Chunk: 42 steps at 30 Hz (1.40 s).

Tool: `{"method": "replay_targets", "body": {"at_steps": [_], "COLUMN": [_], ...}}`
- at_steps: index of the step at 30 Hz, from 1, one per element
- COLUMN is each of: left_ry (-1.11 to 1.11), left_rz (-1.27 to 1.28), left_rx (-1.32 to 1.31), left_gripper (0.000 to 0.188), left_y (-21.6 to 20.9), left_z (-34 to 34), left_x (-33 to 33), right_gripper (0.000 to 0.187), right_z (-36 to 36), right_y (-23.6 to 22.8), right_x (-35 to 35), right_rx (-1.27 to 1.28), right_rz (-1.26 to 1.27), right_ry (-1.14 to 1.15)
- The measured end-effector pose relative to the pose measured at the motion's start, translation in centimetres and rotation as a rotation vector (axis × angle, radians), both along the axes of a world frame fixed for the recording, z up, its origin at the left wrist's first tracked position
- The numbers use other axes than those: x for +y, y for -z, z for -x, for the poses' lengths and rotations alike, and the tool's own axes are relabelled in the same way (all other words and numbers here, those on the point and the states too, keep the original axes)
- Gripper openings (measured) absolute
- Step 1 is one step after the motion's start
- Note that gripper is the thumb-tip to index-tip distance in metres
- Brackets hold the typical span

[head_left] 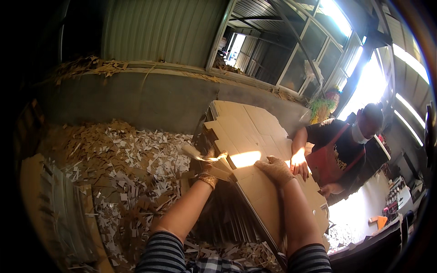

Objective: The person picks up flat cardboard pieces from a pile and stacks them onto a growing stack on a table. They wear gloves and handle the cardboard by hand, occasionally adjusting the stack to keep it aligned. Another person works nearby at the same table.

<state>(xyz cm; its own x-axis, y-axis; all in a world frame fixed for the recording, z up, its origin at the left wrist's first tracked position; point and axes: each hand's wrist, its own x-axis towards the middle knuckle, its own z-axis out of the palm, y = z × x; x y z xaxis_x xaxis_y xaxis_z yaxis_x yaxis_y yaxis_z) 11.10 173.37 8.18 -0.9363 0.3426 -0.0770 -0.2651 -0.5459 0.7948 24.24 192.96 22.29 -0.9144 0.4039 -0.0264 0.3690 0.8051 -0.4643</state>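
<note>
A tall stack of die-cut brown cardboard sheets (257,193) stands in front of me, with a bright patch of sunlight on top. My right hand (276,170), in a patterned glove, lies on the top sheet with its fingers stretched over the board. At the left edge of the stack, my gloved left hand (210,172) is closed around cardboard scraps (220,169). A pale strip, partly blurred, sticks out beyond that hand. Its fingers are partly hidden by the scraps.
Across the stack at right, a masked co-worker (339,150) in a red apron rests a hand (299,164) on the sheets. Brown and white cardboard offcuts (136,159) cover the floor at left. Another stack (59,218) stands lower left. A low wall (159,98) runs behind.
</note>
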Motion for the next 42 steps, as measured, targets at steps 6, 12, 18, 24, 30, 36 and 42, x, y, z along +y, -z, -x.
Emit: {"method": "replay_targets", "body": {"at_steps": [6, 12, 18, 24, 30, 36, 42], "left_ry": [0.526, 0.206, 0.100, 0.133, 0.110, -0.284, -0.437], "left_rz": [-0.911, -0.699, -0.678, -0.734, -0.802, -0.565, -0.323], "left_rx": [-0.381, -0.261, -0.154, -0.018, -0.015, -0.060, 0.064], "left_gripper": [0.039, 0.043, 0.048, 0.053, 0.060, 0.058, 0.058], "left_y": [-3.6, 3.7, 3.3, 0.1, 1.9, 1.8, 0.0], "left_z": [-3.5, -5.7, -3.7, 0.2, 1.3, 0.5, 3.2], "left_x": [-5.8, -7.2, -6.9, -5.3, -5.3, -6.1, -6.6], "right_gripper": [0.063, 0.057, 0.056, 0.044, 0.032, 0.042, 0.034], "right_z": [-2.0, -2.5, -1.3, -0.8, -0.9, -0.3, -0.1], "right_y": [-3.1, -2.8, -0.7, 0.6, 0.0, 0.6, 0.8], "right_x": [-5.0, -6.7, -5.9, -5.2, -6.6, -5.9, -5.0], "right_rx": [-0.004, 0.080, 0.088, 0.109, 0.140, 0.122, 0.138], "right_rz": [0.132, 0.062, -0.006, 0.078, 0.146, 0.129, 0.145], "right_ry": [-0.096, -0.173, -0.180, -0.142, -0.138, -0.114, -0.151]}}
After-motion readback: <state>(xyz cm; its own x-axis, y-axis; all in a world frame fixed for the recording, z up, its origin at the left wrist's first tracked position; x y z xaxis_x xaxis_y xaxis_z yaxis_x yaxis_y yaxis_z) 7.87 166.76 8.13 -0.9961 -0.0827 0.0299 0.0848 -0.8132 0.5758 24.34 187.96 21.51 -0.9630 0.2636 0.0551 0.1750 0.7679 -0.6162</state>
